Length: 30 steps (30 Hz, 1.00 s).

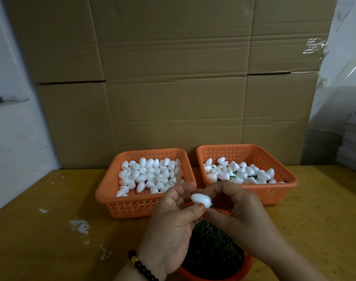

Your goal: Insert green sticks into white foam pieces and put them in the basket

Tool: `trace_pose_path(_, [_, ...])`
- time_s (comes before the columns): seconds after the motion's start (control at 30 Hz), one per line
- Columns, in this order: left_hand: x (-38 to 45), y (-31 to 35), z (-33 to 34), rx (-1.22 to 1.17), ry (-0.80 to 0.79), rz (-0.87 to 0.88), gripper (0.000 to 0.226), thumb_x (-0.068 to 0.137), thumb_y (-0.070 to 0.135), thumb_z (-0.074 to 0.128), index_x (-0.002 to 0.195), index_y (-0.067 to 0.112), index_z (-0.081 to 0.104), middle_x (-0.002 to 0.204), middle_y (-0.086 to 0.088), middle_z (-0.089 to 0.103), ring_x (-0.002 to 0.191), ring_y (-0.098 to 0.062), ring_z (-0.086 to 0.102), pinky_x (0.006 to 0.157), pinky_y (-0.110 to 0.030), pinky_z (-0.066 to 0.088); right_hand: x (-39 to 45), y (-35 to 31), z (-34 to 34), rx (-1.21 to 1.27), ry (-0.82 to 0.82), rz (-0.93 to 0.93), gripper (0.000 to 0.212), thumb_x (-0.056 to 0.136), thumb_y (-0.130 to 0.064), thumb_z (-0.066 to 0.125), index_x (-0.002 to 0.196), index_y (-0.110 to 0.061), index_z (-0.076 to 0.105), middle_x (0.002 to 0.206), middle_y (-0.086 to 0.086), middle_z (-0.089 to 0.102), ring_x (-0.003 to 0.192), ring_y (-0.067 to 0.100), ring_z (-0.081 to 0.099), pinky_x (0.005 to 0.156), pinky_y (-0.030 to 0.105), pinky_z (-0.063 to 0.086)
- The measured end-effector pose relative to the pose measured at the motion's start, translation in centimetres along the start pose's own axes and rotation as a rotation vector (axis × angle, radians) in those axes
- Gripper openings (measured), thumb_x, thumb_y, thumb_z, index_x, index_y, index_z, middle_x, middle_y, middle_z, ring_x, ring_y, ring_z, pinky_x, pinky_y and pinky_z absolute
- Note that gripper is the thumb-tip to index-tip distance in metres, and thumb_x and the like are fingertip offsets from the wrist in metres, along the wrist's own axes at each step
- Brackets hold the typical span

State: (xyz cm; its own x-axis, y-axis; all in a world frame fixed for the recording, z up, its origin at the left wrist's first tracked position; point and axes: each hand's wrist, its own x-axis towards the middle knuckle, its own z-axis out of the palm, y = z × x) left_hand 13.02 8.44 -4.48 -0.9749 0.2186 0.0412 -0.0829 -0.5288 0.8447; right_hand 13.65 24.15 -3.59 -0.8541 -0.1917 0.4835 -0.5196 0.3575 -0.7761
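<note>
Item 1: left hand (pixel 173 226), thumb and fingers pinching one foam piece (pixel 200 199) above the table's near edge, mid.
Item 2: right hand (pixel 234 207), fingertips curled tight at the piece's right end; prob. pushing a green stick in, but stick itself hidden, cannot confirm.
Item 3: left basket (pixel 132 207), toward table's far edge; plain foam pcs, still about full.
Item 4: right basket (pixel 274 197), beside it; foam pcs w/ green sticks showing, i.e. finished stock, a good layer.
Item 5: round tub of green sticks (pixel 213 254), near edge, under the hands; plenty left.
Status: partway; many pcs still to do.
</note>
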Motion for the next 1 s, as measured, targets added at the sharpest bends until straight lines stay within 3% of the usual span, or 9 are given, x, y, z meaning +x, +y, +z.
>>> trace_pose_path(0.1, [-0.1, -0.1, 0.0, 0.032, 0.027, -0.002, 0.057, 0.062, 0.001, 0.071, 0.117, 0.007, 0.057, 0.111, -0.013, 0.07, 0.104, -0.025, 0.068, 0.088, -0.038, 0.052, 0.2, 0.4, -0.1, -0.024, 0.006, 0.017, 0.02, 0.078, -0.022, 0.078, 0.09, -0.033, 0.067, 0.089, -0.01, 0.071, 0.085, 0.008, 0.069, 0.073, 0.03, 0.057])
trace_pose_path(0.23, [0.1, -0.4, 0.0, 0.05, 0.132, -0.045, 0.037, 0.075, 0.0, 0.07, 0.11, 0.011, 0.063, 0.109, -0.01, 0.067, 0.087, -0.02, 0.064, 0.068, -0.029, 0.053, 1.2, 2.3, -1.7, -0.085, 0.101, 0.138, 0.014, 0.079, -0.029, 0.077, 0.086, -0.034, 0.065, 0.076, -0.004, 0.069, 0.063, 0.01, 0.064, 0.055, 0.028, 0.052])
trace_pose_path(0.37, [0.2, -0.3, 0.0, 0.011, 0.176, -0.085, 0.026, 0.081, -0.001, 0.066, 0.104, 0.011, 0.065, 0.099, -0.008, 0.067, 0.079, -0.019, 0.061, 0.063, -0.029, 0.052, 2.9, 5.4, -4.6, -0.296, 0.147, 0.262, 0.013, 0.082, -0.021, 0.074, 0.091, -0.027, 0.065, 0.075, -0.005, 0.067, 0.063, 0.007, 0.062, 0.055, 0.028, 0.052])
trace_pose_path(0.5, [0.1, -0.2, 0.2, -0.011, 0.171, -0.104, 0.023, 0.082, -0.001, 0.066, 0.102, 0.01, 0.066, 0.091, -0.006, 0.068, 0.071, -0.017, 0.062, 0.058, -0.028, 0.052, 5.6, 7.8, -7.1, -0.495, 0.168, 0.365, 0.015, 0.082, -0.021, 0.074, 0.095, -0.016, 0.067, 0.084, -0.004, 0.066, 0.077, 0.012, 0.062, 0.07, 0.036, 0.055])
trace_pose_path(0.7, [0.0, 0.0, 0.6, -0.005, 0.158, -0.108, 0.021, 0.081, 0.0, 0.066, 0.101, 0.009, 0.066, 0.087, -0.005, 0.069, 0.068, -0.016, 0.061, 0.056, -0.027, 0.051, 9.7, 9.2, -8.1, -0.651, 0.155, 0.434, 0.013, 0.08, -0.016, 0.074, 0.072, -0.019, 0.065, 0.068, -0.002, 0.063, 0.064, 0.012, 0.057, 0.058, 0.029, 0.047])
trace_pose_path(0.77, [-0.1, 0.0, 0.7, -0.007, 0.148, -0.105, 0.021, 0.081, 0.0, 0.066, 0.1, 0.009, 0.066, 0.085, -0.005, 0.068, 0.068, -0.016, 0.062, 0.057, -0.027, 0.051, 10.7, 10.2, -7.8, -0.576, 0.199, 0.481, 0.004, 0.08, -0.011, 0.074, 0.082, -0.013, 0.071, 0.067, -0.003, 0.064, 0.062, 0.013, 0.06, 0.055, 0.027, 0.048])
trace_pose_path(0.83, [-0.2, 0.0, 0.8, -0.02, 0.139, -0.102, 0.022, 0.082, -0.002, 0.065, 0.101, 0.008, 0.065, 0.086, -0.007, 0.067, 0.068, -0.016, 0.061, 0.057, -0.027, 0.051, 11.3, 10.8, -7.4, -0.331, 0.29, 0.562, 0.032, 0.081, -0.006, 0.073, 0.112, -0.005, 0.067, 0.082, 0.002, 0.069, 0.067, 0.017, 0.068, 0.062, 0.032, 0.055])
trace_pose_path(0.9, [-0.2, -0.1, 0.8, -0.029, 0.133, -0.099, 0.022, 0.083, -0.004, 0.063, 0.102, 0.007, 0.064, 0.088, -0.008, 0.066, 0.069, -0.017, 0.061, 0.059, -0.028, 0.052, 11.5, 11.2, -6.9, -0.141, 0.344, 0.575, 0.058, 0.082, -0.002, 0.07, 0.136, -0.003, 0.049, 0.119, 0.013, 0.065, 0.089, 0.023, 0.068, 0.08, 0.039, 0.057])
trace_pose_path(1.0, [-0.1, -0.2, 0.7, -0.036, 0.135, -0.102, 0.022, 0.084, -0.005, 0.062, 0.103, 0.005, 0.063, 0.09, -0.01, 0.066, 0.07, -0.018, 0.063, 0.06, -0.028, 0.053, 10.7, 10.6, -6.1, -0.144, 0.318, 0.484, 0.068, 0.086, -0.004, 0.065, 0.147, -0.008, 0.034, 0.144, 0.016, 0.046, 0.109, 0.022, 0.059, 0.083, 0.031, 0.05])
